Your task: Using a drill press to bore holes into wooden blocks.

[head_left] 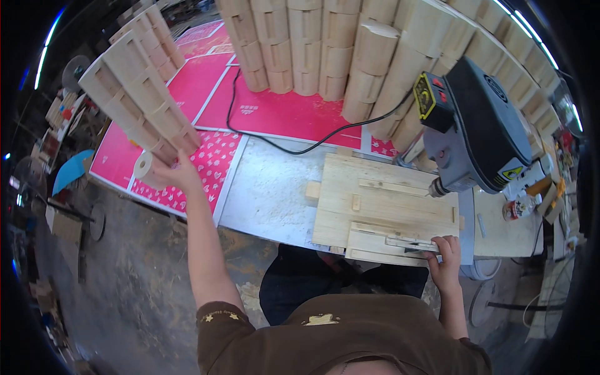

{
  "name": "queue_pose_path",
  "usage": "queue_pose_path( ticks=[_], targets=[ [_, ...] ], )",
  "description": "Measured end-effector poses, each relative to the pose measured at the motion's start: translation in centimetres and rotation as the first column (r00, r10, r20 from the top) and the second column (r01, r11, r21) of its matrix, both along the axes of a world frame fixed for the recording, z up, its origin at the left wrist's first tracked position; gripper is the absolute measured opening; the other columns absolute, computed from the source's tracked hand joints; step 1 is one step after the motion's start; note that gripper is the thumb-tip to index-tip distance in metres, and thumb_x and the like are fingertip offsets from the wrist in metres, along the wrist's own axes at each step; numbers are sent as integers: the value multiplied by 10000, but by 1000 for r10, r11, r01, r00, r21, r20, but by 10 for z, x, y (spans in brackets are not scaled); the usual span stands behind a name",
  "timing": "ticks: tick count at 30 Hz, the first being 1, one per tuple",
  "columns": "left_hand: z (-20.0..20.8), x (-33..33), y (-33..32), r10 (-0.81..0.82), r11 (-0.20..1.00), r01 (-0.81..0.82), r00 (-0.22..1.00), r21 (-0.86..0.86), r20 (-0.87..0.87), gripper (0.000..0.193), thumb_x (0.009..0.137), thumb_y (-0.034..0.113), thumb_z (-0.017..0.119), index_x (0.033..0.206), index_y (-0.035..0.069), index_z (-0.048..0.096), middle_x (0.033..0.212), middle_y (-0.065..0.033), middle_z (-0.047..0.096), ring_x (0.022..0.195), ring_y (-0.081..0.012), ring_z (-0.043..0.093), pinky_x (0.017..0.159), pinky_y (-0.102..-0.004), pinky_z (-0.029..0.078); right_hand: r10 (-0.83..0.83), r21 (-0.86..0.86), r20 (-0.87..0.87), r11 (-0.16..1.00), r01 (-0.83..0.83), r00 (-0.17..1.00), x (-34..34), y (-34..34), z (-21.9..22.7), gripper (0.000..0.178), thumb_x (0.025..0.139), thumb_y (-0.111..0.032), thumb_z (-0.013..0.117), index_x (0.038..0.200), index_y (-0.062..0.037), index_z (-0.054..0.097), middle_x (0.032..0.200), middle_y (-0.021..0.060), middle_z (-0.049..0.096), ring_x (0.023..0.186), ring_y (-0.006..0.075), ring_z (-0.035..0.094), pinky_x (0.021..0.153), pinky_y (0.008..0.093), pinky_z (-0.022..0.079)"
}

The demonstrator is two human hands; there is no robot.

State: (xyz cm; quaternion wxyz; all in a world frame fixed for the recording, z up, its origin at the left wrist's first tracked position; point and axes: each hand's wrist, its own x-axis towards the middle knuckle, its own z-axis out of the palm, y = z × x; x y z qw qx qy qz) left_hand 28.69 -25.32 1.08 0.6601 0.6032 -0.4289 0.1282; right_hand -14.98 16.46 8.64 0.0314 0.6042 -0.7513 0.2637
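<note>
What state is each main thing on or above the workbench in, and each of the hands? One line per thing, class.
Left hand: closed around a block
Block: held
Right hand: curled at the board
Board: lying flat
Drill: over board; running or not, cannot tell
Cable: slack, curved
Stacks: upright

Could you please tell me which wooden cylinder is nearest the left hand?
The single cylinder against the left hand, its holed round end showing; the others stand in stacks.
</note>
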Motion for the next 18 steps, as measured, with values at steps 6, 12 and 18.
queue_pose_path(
  ticks=[6,12,18],
  targets=[
    [103,-213,11,-866,475,880,467,-1,-177,538,745,90,730,1207,-10,471,1149,-126,527,970,-202,565,818,-301,480,31,-24,3,999,-31,1000,-1,3,0,348,623,-61,718,936,-34,568,847,126,532,806,319,498,699,399,407],
    [146,-360,-12,-860,484,826,510,288,-17,990,541,206,823,1346,-7,288,1242,-207,470,1153,-337,471,973,-386,405,33,-77,2,997,-33,999,-2,0,-2,342,611,-86,735,919,-51,591,818,96,552,770,308,515,675,405,410],
    [142,-398,-23,-916,318,929,352,187,-192,1065,480,198,799,1363,-15,244,1259,-228,446,1188,-338,452,1004,-371,385,35,-87,19,996,-33,999,-4,-2,-2,340,623,-109,739,926,-56,593,807,89,541,766,298,513,675,398,403]
  ],
)
